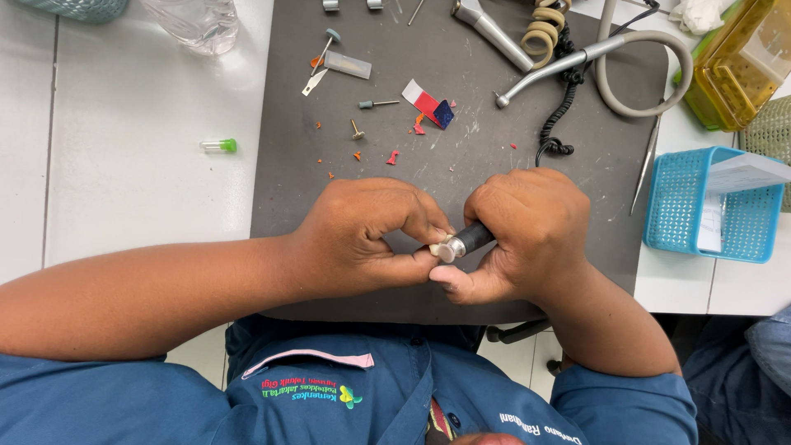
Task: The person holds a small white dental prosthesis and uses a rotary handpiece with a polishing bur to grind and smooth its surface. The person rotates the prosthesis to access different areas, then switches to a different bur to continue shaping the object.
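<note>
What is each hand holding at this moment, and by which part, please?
The right hand grips a black handpiece by its barrel; the left hand pinches a small pale piece at its tip.

I am at a dental technician's workbench, a small lab by the look of it; a dark grey work mat (494, 165) covers the white counter (132, 165) in front of me, scratched and dusted with white powder; above the mat's middle lie small mounted grinding points (377, 104) and red wax crumbs (392, 156); at the mat's far edge rest two metal handpieces (544, 74) with a grey hose (651, 74) and a coiled black cord (560, 107); right of the mat stand a blue mesh basket (700, 206) and a yellow plastic box (737, 66); my blue uniform shirt (329, 395) has a breast pocket.
</note>
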